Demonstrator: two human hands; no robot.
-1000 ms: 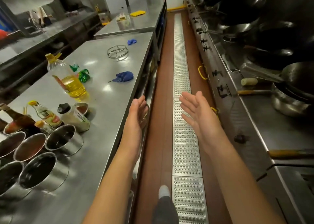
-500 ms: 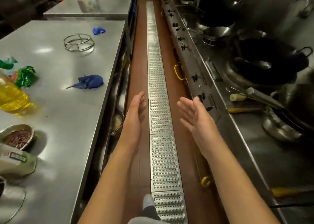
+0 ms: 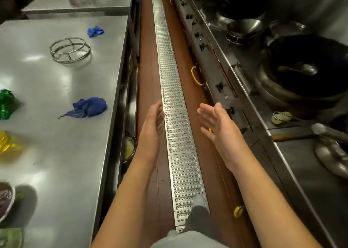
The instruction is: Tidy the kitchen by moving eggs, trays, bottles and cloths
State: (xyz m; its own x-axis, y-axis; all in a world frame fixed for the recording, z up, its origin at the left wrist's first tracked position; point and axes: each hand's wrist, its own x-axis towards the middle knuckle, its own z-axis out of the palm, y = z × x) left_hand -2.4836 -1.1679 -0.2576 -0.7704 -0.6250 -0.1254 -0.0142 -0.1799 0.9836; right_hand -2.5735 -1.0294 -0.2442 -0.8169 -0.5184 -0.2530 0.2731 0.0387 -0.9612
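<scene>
We were between pickups: left hand (image 3: pixel 150 134) and right hand (image 3: pixel 218 129) spread wide, empty; next, reach the blue cloth (image 3: pixel 88 107) on the counter (image 3: pixel 56 153).

A commercial kitchen: a long stainless steel tabletop (image 3: pixel 62 134), a wok range (image 3: pixel 235 82) holding a black wok (image 3: pixel 308 59), and a metal floor drain grate (image 3: pixel 175 116) along the aisle.

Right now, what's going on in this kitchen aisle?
A person stands in the aisle between a steel table and the wok range. Both hands are open and hold nothing: left hand, right hand, over the floor grate. Two blue cloths lie untouched on the table, one near, one farther.
</scene>
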